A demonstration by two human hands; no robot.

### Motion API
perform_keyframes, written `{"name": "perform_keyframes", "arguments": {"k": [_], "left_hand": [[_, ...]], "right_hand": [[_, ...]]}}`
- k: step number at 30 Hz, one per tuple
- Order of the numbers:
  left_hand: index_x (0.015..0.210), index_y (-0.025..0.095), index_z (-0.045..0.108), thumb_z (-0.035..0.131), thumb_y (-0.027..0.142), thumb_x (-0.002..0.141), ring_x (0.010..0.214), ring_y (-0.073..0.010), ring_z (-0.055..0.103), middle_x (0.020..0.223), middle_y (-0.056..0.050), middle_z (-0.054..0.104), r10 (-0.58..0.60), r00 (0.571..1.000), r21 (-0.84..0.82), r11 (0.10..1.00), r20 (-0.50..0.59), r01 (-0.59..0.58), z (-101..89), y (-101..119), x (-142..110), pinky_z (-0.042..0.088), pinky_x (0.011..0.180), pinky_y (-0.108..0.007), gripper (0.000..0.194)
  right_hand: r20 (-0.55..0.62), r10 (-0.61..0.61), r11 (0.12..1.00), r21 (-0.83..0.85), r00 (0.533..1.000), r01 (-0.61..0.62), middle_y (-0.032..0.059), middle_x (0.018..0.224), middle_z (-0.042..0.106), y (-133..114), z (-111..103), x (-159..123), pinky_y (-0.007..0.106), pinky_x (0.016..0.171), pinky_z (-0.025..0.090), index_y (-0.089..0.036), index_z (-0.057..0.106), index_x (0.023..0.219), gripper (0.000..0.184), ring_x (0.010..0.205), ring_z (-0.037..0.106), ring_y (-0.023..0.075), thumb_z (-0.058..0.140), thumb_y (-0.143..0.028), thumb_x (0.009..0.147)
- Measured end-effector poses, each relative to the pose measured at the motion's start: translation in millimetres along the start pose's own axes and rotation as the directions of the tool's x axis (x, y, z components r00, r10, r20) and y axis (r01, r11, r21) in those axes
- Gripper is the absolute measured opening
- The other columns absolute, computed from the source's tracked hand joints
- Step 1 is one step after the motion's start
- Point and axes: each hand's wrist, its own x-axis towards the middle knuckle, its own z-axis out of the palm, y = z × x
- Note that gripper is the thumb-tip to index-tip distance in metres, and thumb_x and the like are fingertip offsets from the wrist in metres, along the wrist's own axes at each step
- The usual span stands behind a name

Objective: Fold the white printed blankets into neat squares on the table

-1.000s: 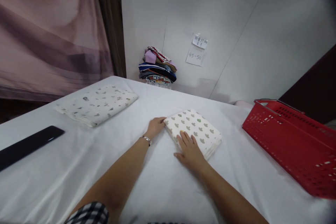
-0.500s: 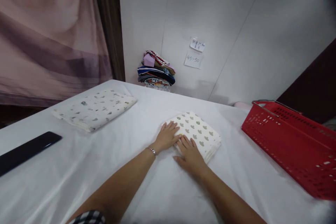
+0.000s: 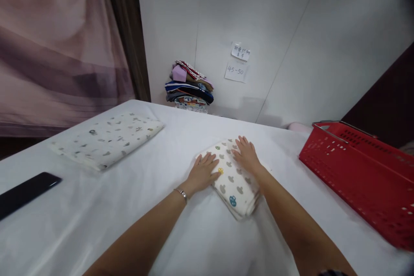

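Observation:
A folded white cloth with small printed shapes (image 3: 233, 183) lies on the white-covered table (image 3: 136, 207) in front of me. My left hand (image 3: 204, 172) rests flat on its near left corner, fingers stretched out; a thin bracelet is on that wrist. My right hand (image 3: 246, 155) lies flat on the cloth's far end, fingers spread. Neither hand grips anything. A second folded patterned cloth (image 3: 108, 138) lies apart at the table's far left.
A red plastic basket (image 3: 365, 177) stands at the right. A black flat object (image 3: 24, 189) lies at the left edge. A pile of folded coloured fabrics (image 3: 189, 87) sits against the white wall, below two paper notes (image 3: 238, 62). A pink curtain (image 3: 58, 43) hangs on the left.
My right hand moved from the cloth's near edge across to its far end. The cloth now looks narrower, folded over once more. My left hand stayed at its left corner.

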Motion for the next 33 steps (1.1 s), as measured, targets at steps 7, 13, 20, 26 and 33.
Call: {"name": "perform_keyframes", "arguments": {"k": [7, 13, 20, 26, 33], "left_hand": [[0.134, 0.027, 0.043, 0.039, 0.048, 0.089, 0.138, -0.0241, 0.02, 0.146, -0.003, 0.035, -0.007, 1.0, -0.017, 1.0, 0.008, 0.007, -2.3, 1, 1, 0.01, 0.112, -0.049, 0.05], [0.135, 0.027, 0.041, 0.038, 0.049, 0.089, 0.139, -0.0238, 0.018, 0.147, -0.003, 0.033, -0.014, 1.0, -0.025, 1.0, 0.027, 0.015, 0.5, -1, 2, 0.009, 0.113, -0.049, 0.052], [0.135, 0.028, 0.042, 0.041, 0.049, 0.087, 0.138, -0.0237, 0.019, 0.146, -0.003, 0.033, -0.015, 0.999, -0.034, 0.999, 0.032, 0.016, 2.9, -3, 4, 0.008, 0.113, -0.049, 0.052], [0.134, 0.028, 0.043, 0.041, 0.049, 0.087, 0.138, -0.0242, 0.019, 0.146, -0.004, 0.035, -0.023, 0.999, -0.039, 0.999, 0.031, 0.024, 0.3, -1, 3, 0.01, 0.112, -0.05, 0.051], [0.133, 0.028, 0.044, 0.043, 0.049, 0.087, 0.138, -0.0246, 0.02, 0.145, -0.004, 0.036, -0.031, 0.999, -0.063, 0.997, 0.031, 0.033, 0.1, 0, 4, 0.009, 0.112, -0.05, 0.051]], "right_hand": [[0.175, 0.103, 0.989, -0.119, 0.979, -0.083, 0.008, 0.152, 0.015, 28, 38, 6, 0.044, 0.109, 0.015, -0.015, 0.022, 0.144, 0.062, 0.139, 0.012, 0.0217, 0.023, -0.049, 0.093], [0.191, 0.11, 0.992, -0.076, 0.975, -0.097, 0.0083, 0.152, 0.016, 30, 36, 9, 0.046, 0.109, 0.014, -0.016, 0.023, 0.144, 0.062, 0.139, 0.013, 0.0228, 0.023, -0.051, 0.092], [0.204, 0.05, 0.998, -0.038, 0.978, -0.043, 0.0081, 0.153, 0.008, 9, 17, 47, 0.046, 0.11, 0.01, -0.017, 0.02, 0.144, 0.063, 0.14, 0.004, 0.0213, 0.023, -0.051, 0.092], [0.224, -0.011, 0.998, -0.056, 0.975, 0.025, 0.0081, 0.152, 0.017, -1, 42, 63, 0.045, 0.11, 0.011, -0.015, 0.025, 0.143, 0.063, 0.14, 0.01, 0.0212, 0.02, -0.052, 0.092], [0.232, 0.001, 0.999, -0.05, 0.973, 0.011, 0.0064, 0.152, 0.015, 4, 45, 63, 0.044, 0.11, 0.011, -0.016, 0.024, 0.143, 0.063, 0.14, 0.009, 0.0207, 0.02, -0.053, 0.092]]}}
